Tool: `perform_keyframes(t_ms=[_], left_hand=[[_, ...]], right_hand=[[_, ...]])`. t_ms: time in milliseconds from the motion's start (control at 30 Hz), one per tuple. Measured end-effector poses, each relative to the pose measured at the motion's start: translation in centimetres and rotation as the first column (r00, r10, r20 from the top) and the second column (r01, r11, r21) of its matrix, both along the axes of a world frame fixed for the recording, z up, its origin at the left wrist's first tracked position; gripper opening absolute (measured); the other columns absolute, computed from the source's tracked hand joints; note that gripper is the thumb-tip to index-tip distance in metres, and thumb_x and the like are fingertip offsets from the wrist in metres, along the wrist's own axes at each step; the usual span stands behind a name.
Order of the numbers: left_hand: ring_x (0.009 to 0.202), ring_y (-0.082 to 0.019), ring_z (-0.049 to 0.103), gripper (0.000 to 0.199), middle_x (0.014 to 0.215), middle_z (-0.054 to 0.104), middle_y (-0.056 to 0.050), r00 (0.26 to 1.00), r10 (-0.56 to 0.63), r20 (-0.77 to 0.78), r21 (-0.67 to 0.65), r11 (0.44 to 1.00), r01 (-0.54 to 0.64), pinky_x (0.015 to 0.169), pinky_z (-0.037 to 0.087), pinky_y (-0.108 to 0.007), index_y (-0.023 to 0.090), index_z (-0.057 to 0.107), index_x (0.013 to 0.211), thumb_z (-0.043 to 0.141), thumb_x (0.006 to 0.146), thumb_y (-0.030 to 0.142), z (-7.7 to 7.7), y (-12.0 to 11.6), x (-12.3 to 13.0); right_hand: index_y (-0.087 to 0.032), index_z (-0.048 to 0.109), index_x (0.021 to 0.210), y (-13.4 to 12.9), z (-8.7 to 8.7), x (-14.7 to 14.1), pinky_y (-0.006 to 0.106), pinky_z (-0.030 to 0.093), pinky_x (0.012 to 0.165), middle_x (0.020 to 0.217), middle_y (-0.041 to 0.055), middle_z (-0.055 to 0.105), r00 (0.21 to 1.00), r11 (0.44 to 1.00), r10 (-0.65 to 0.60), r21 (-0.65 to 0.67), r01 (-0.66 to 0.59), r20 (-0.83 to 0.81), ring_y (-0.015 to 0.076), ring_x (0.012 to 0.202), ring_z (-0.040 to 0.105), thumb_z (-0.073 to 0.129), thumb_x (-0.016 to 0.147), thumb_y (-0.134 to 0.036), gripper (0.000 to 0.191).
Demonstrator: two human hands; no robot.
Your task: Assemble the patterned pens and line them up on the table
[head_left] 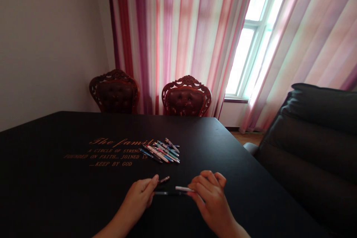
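Low in the view, my left hand [141, 194] is closed on a patterned pen [164, 180], whose end sticks out past the thumb. My right hand [209, 193] pinches a white pen [182, 189] that points left. A dark, thin pen [170, 193] spans the gap between both hands, its ends at the fingers of each. Beyond the hands, a loose pile of several colourful pens [161, 152] lies on the black table.
The black table [83, 193] carries gold lettering [111, 157] left of the pens. Two carved chairs [117, 95] [186, 98] stand behind its far edge. A black leather armchair [315, 137] is at the right, with striped curtains [184, 37] and a window behind.
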State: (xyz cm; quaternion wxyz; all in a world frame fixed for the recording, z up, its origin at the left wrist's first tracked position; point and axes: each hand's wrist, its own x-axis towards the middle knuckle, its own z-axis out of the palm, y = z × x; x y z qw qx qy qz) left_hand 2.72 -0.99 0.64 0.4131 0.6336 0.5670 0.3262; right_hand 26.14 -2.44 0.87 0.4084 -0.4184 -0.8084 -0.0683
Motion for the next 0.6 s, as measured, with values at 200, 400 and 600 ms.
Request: perform_keyframes(t_ms=[200, 400, 600], left_hand=[[0.087, -0.021, 0.055, 0.015, 0.088, 0.064, 0.000, 0.938, -0.110, -0.329, 0.308, 0.926, 0.217, 0.080, 0.034, -0.030, 0.024, 0.064, 0.083, 0.062, 0.085, 0.039, 0.3, -1.3, -0.4], [0.102, -0.023, 0.053, 0.015, 0.105, 0.062, -0.001, 0.909, -0.074, -0.409, 0.341, 0.912, 0.228, 0.089, 0.033, -0.037, 0.029, 0.063, 0.097, 0.065, 0.083, 0.030, 0.0, -0.8, -0.9], [0.104, -0.025, 0.053, 0.012, 0.105, 0.062, -0.002, 0.867, 0.059, -0.495, 0.336, 0.933, 0.128, 0.088, 0.035, -0.040, 0.030, 0.064, 0.098, 0.058, 0.087, 0.030, -0.5, 1.1, -2.8]], right_hand=[[-0.025, 0.066, 0.079, 2.0, -2.2, 2.2, 0.037, 0.029, 0.077, 0.082, 0.0000, 0.067, 0.987, 0.973, -0.159, -0.168, 0.156, -0.001, 0.0215, 0.085, 0.054, 0.060, 0.089, -0.042, 0.020], [-0.027, 0.069, 0.078, 1.8, -2.9, 1.5, 0.036, 0.031, 0.077, 0.085, -0.0003, 0.066, 0.992, 0.960, -0.129, -0.249, 0.129, 0.015, 0.0209, 0.086, 0.056, 0.058, 0.091, -0.040, 0.021], [-0.028, 0.068, 0.082, 2.2, -2.8, 2.1, 0.038, 0.031, 0.079, 0.090, 0.0009, 0.068, 0.983, 0.893, -0.183, -0.415, 0.174, 0.018, 0.0217, 0.090, 0.055, 0.048, 0.096, -0.036, 0.026]])
